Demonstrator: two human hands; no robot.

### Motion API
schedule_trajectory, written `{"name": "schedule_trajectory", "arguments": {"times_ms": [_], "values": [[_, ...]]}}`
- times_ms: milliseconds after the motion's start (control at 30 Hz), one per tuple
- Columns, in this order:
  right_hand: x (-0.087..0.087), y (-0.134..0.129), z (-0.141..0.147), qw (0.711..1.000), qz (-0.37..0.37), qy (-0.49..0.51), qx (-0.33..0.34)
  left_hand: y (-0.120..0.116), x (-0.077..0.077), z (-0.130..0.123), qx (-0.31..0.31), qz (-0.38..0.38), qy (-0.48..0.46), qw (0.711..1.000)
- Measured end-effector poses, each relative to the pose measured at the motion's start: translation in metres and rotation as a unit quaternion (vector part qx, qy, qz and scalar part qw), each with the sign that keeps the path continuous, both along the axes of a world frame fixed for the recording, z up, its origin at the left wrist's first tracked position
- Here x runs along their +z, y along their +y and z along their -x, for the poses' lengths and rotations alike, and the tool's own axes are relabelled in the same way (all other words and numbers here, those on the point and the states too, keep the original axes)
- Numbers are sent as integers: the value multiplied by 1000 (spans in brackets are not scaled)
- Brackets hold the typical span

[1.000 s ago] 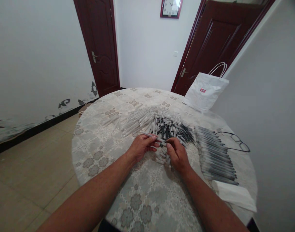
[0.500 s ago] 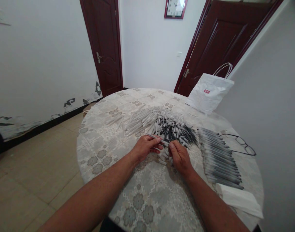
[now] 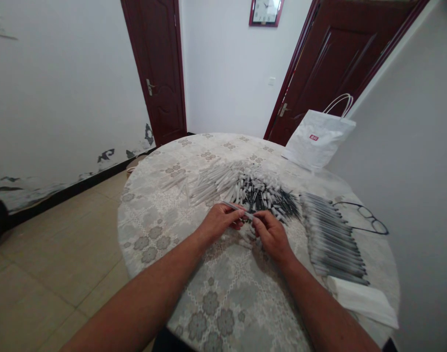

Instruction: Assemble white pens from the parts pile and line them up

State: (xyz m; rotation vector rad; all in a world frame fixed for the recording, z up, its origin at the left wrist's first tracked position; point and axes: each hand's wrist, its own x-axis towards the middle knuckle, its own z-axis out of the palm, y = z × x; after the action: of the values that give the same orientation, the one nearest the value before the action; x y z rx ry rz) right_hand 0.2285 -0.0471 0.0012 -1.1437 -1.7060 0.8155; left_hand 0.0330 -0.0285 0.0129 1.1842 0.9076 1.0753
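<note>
Between my two hands a slim grey-white pen [image 3: 231, 205] is held at a slant over the table. My left hand [image 3: 220, 221] pinches it along the middle, thumb on top. At its right end, the fingers of my right hand [image 3: 273, 233] are closed on it, covering that tip. Just beyond my hands lies a heap of white pen barrels [image 3: 218, 181]. Beside it are black and white pen parts [image 3: 262, 195], some with dark thin tips. A few small pale pieces [image 3: 247, 239] lie under my hands, partly hidden.
To the right, a row of grey pens [image 3: 335, 239] lies side by side. Eyeglasses [image 3: 370, 220] rest past it, and a white paper packet [image 3: 366, 300] is nearer me. A white paper bag [image 3: 315, 139] stands at the back right of the round, cloth-covered table [image 3: 209, 313].
My right hand has shifted slightly left and up, closer to my left hand along the pen. My left hand has hardly moved.
</note>
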Motion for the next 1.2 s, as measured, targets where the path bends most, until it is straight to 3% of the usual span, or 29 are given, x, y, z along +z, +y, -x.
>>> {"name": "schedule_trajectory", "arguments": {"times_ms": [67, 267, 533, 667, 767, 867, 1000, 1100, 1200], "values": [[0, 1, -1, 1000, 0, 4, -23, 2, 5, 7, 20, -21, 21, 999], [-4, 12, -11, 994, -4, 50, -96, 16, 6, 35, 184, -78, 112, 973], [-8, 17, -14, 991, -3, 78, -111, 23, -8, 46, 226, -194, 360, 884], [-6, 18, -17, 988, -19, 78, -132, 24, -10, 50, 192, -216, 426, 857], [-5, 19, -19, 982, -30, 84, -163, 20, -9, 44, 141, -247, 427, 859], [-5, 21, -22, 977, -40, 94, -189, 10, -8, 29, 26, -321, 393, 861], [-5, 24, -25, 974, -42, 115, -192, -4, -10, 9, -113, -400, 393, 820], [-5, 26, -25, 974, -36, 125, -186, -8, -13, 3, -154, -408, 423, 794], [-3, 25, -25, 975, -32, 122, -181, -7, -17, 2, -158, -396, 444, 788]]}}
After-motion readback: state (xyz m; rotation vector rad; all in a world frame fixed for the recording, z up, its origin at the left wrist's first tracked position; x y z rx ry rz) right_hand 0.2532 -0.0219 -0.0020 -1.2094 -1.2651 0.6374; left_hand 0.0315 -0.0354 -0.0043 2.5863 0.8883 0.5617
